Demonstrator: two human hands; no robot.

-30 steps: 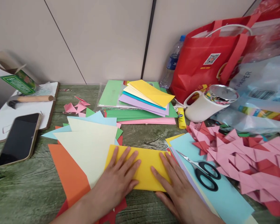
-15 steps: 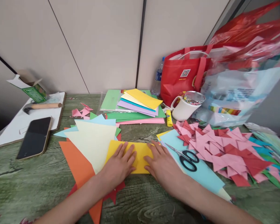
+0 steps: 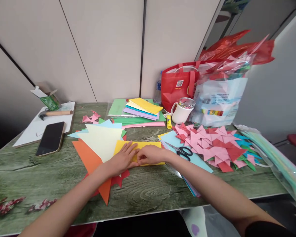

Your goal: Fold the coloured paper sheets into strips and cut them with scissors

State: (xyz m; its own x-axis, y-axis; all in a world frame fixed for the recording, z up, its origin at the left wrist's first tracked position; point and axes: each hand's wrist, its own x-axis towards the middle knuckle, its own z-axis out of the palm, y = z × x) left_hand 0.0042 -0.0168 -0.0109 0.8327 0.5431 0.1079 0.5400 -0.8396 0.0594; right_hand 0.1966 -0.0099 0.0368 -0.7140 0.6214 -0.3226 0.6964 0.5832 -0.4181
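Note:
A folded sheet of yellow paper (image 3: pixel 143 144) lies flat on the table before me. My left hand (image 3: pixel 122 160) rests on its left half, fingers spread out. On the paper's middle, my right hand (image 3: pixel 149 154) is closed with its fingers curled in, beside the left fingertips. Whether it pinches the paper is hidden. Cream paper cut to a point (image 3: pixel 102 140) lies left of the yellow sheet, over orange paper (image 3: pixel 88 154) and other coloured pieces. To the right, black-handled scissors (image 3: pixel 184 152) lie on light blue paper (image 3: pixel 198 164).
Pink and red folded paper pieces (image 3: pixel 212 144) are heaped at right. Behind are stacked coloured papers (image 3: pixel 143 113), a glue stick (image 3: pixel 169 121), a white mug (image 3: pixel 181 113) and a red bag (image 3: pixel 172 89). A phone (image 3: pixel 50 139) and hammer (image 3: pixel 55 113) lie at left.
My right hand has moved left from the yellow paper's right end to its middle, and its spread fingers have curled shut. My left hand stays flat. The camera view has shifted.

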